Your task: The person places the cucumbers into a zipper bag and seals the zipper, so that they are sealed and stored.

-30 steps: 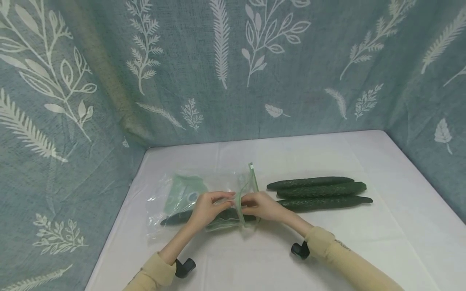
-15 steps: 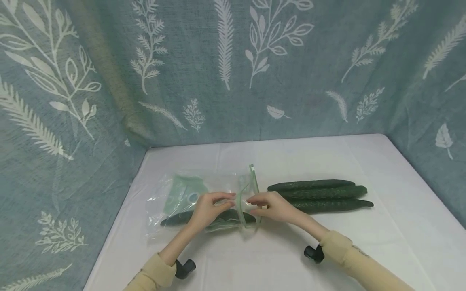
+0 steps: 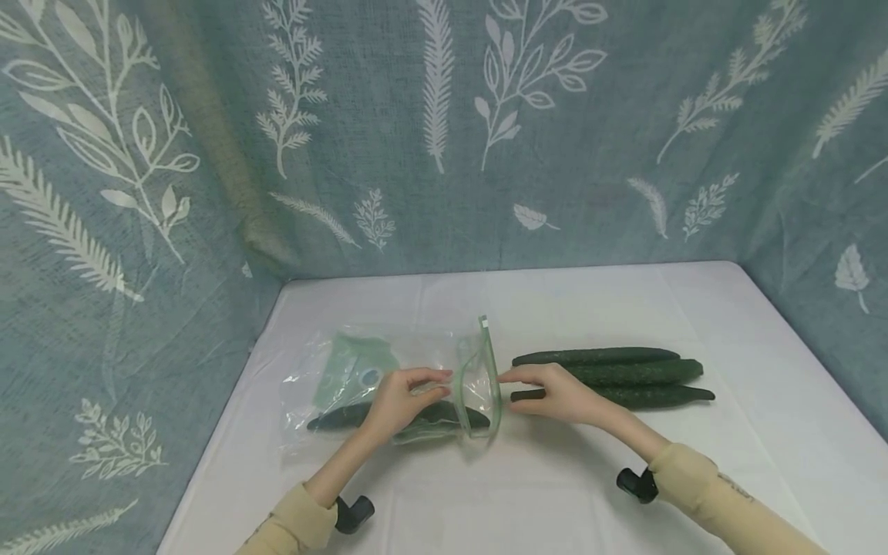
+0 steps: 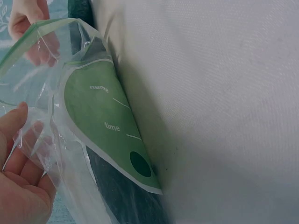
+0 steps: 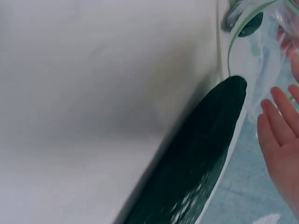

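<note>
A clear zip bag (image 3: 426, 351) with a green slider strip and a printed green panel lies on its side, its mouth facing right and gaping. Inside it rests a cucumber (image 3: 336, 418), partly hidden behind the left hand. My left hand (image 3: 395, 401) pinches the upper film close to the mouth, thumb and fingers on either side of the plastic. Just right of the mouth, my right hand (image 3: 555, 393) has its fingers extended and holds nothing. It hovers over the left end of the front cucumber (image 5: 196, 154), one of three lying side by side.
The back cucumber (image 3: 597, 356) and the middle cucumber (image 3: 652, 373) lie parallel behind the front one. A white cloth (image 3: 555, 493) covers the table. Blue-green leaf-patterned curtains (image 3: 590, 193) enclose the back and sides.
My right hand has drawn away from the bag's mouth toward the right, over the cucumbers. The mouth has widened. My left hand has stayed at the bag.
</note>
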Available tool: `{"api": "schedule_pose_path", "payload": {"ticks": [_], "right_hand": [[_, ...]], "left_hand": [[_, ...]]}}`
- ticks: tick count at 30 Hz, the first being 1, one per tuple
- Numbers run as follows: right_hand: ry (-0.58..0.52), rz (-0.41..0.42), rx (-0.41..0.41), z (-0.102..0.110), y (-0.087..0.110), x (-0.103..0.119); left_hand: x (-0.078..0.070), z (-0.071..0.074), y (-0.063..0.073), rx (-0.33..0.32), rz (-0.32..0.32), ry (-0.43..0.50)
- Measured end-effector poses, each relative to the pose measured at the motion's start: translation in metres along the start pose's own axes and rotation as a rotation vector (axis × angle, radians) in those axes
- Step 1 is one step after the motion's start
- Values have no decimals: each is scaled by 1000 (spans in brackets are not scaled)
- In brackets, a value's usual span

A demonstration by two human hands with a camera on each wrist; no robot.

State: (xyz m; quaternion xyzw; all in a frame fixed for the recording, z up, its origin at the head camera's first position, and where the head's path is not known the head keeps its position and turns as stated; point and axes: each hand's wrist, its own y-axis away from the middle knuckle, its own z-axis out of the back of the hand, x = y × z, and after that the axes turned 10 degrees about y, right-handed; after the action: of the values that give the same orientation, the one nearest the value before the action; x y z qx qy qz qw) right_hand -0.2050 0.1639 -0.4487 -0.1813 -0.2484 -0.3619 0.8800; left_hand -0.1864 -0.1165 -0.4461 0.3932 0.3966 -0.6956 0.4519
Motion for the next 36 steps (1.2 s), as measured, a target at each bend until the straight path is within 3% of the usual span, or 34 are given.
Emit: {"api": "schedule_pose_path", "payload": {"ticks": [11,27,36], "right_hand": [[57,-7,-8,24,23,-14],[106,-94,-16,53,49,-33],[189,-158,-46,70,77,-49]], "left_hand": [[-3,2,-1,-12,9,2],[-1,3,-3,-1,-8,0],[0,1,-1,6,18,12]]}}
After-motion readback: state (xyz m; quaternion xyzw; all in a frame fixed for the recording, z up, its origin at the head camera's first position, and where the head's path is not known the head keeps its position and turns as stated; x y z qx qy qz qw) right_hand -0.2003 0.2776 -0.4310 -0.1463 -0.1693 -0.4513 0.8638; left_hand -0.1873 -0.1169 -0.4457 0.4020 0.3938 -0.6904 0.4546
